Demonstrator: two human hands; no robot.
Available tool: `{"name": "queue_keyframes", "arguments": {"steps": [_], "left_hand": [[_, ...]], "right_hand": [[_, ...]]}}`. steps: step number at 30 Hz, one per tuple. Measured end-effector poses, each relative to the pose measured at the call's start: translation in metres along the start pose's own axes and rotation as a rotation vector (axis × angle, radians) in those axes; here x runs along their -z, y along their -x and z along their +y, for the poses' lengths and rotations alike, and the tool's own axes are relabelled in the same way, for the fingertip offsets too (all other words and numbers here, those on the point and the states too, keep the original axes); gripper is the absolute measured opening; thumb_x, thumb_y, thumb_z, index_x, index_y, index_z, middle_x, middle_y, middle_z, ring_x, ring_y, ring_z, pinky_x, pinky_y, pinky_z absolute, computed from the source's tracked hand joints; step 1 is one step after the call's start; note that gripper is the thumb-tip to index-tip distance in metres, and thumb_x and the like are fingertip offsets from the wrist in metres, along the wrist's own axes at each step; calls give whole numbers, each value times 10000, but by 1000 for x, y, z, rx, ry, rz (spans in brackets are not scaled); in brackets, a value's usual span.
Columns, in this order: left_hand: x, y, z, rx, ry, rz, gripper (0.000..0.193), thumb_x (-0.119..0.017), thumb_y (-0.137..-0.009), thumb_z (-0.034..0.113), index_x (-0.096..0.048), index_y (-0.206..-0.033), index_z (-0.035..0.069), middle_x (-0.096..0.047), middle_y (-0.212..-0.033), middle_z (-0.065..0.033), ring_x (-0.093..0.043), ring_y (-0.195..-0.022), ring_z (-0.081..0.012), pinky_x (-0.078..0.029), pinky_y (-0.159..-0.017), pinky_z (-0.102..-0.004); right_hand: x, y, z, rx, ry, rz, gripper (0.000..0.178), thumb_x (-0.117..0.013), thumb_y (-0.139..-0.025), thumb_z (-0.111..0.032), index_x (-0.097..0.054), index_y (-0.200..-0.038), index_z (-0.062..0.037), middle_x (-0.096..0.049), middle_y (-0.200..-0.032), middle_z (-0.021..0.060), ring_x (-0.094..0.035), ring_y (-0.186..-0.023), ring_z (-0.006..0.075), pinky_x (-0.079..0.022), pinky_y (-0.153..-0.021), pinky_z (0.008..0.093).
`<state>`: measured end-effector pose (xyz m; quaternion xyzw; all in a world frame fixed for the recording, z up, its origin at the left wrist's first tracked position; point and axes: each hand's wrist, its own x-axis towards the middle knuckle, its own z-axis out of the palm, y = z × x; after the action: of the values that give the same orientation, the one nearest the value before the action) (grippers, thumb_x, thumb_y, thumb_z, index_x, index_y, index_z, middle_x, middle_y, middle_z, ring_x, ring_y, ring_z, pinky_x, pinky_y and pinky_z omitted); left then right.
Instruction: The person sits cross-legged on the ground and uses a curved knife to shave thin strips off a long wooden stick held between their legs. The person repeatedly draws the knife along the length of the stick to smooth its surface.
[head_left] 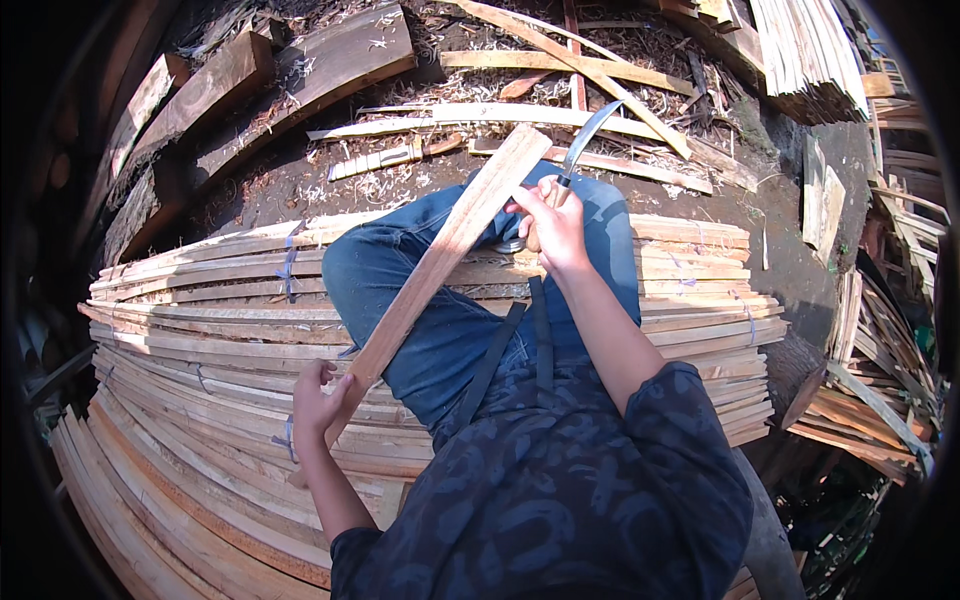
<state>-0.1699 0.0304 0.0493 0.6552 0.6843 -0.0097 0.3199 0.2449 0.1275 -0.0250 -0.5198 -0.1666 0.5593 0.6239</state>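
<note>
A long flat wooden slat (452, 248) lies slantwise across my lap, its far end raised in the sunlight. My left hand (318, 402) is closed around the slat near its lower end. In my right hand (556, 225) is a curved knife (588, 140), its blade pointing up and away, just right of the slat's far end. That hand's fingers wrap the wooden handle and also seem to touch the slat's edge; the exact contact is hidden.
I sit on bundled slats (200, 350) tied with bluish string. Ahead, loose strips (560, 62) and shavings litter the ground near a banded sheath-like object (378, 160). Thick planks (310, 85) lie far left. A pale slat stack (805, 50) stands far right; scrap wood (860, 420) lies right.
</note>
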Motion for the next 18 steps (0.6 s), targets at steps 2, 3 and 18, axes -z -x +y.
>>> {"name": "queue_keyframes", "arguments": {"steps": [2,3,18], "left_hand": [[12,-9,26,28,-16,27,538,-793,-736,308,-580,-1138,21,-597,-980,-146,-586,-914,-283,-482,-812,-397],[15,-14,46,-23,13,79,564,-798,-733,309,-570,-1162,23,-593,-1005,-153,-584,-930,-292,-480,-823,-403],[-22,-46,147,-62,-99,40,336,-694,-735,214,-490,-916,16,-627,-798,-222,-624,-775,-442,-498,-715,-526]], "right_hand": [[-9,2,-2,15,-32,-4,253,-707,-848,-25,-459,-852,-74,-622,-800,85,-697,-698,179,-470,-408,226],[-12,4,-3,20,-43,-9,251,-700,-845,-11,-457,-849,-74,-622,-801,85,-697,-693,179,-469,-406,227],[19,51,-18,12,467,-202,325,-509,-1010,-297,-552,-877,-3,-693,-789,111,-643,-588,117,-472,-506,257]]}}
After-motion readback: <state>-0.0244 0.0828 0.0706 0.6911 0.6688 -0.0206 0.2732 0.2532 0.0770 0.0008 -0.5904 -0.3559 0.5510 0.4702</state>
